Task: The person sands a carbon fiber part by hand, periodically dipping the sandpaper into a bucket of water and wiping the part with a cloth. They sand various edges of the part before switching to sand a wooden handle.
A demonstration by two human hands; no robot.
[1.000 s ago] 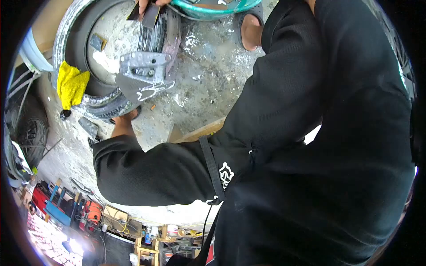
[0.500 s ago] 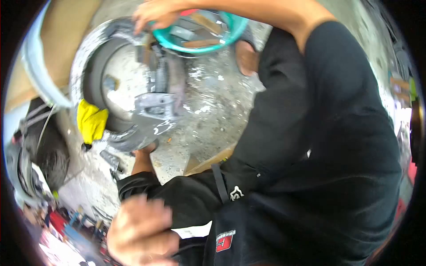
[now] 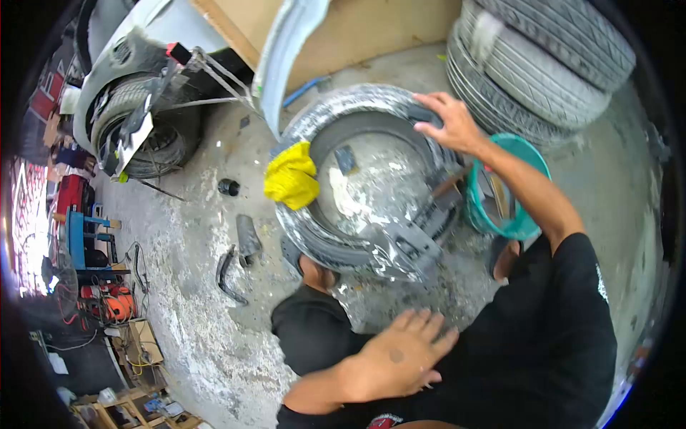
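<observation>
My right hand (image 3: 451, 125) is at the far right rim of a wet, scuffed tire (image 3: 321, 118) lying flat on the floor. Its thumb and fingers close around a small dark block (image 3: 423, 114) on the rim. My left hand (image 3: 404, 354) hovers over my lap, fingers spread, holding nothing. A wet dark plastic part with cutouts (image 3: 411, 247) rests across the near side of the tire. On the left rim hangs a yellow cloth (image 3: 291, 175). Inside the tire's ring lies a small dark piece (image 3: 346, 160).
Beside the tire stands a teal basin (image 3: 529, 154) holding flat pieces. Stacked tires (image 3: 536, 71) rise at the back right. A dark tube (image 3: 248, 236) and a curved strip (image 3: 227, 275) lie on the left floor. A car wheel (image 3: 150, 136) is farther left.
The view has turned, bringing the stacked tires into sight. My right hand has moved from beside the basin onto the dark block. My left hand has moved over my lap.
</observation>
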